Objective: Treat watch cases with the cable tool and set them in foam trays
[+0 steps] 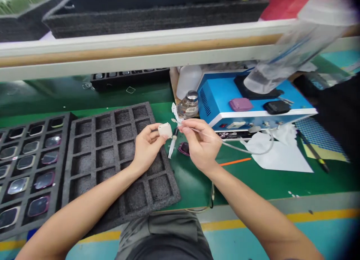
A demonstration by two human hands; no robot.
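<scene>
My left hand [147, 143] is closed on a small white squarish part [165, 130], held above the right edge of an empty dark foam tray [118, 158]. My right hand [200, 142] pinches a thin needle-tipped tool [182, 124] with a clear tube [247, 149] trailing off to the right; its tip points at the white part. A small syringe-like pen [172, 145] hangs just below, between the two hands. A dark pinkish lens piece [184, 148] lies on the green mat under my right hand.
A second foam tray [28, 166] at the left holds several lenses. Behind my hands stand a glass bottle [189, 104], a white plastic bottle [188, 80] and a blue machine [253, 102]. White paper [281, 157] and a pen [312, 151] lie at the right. A shelf rail [140, 51] runs overhead.
</scene>
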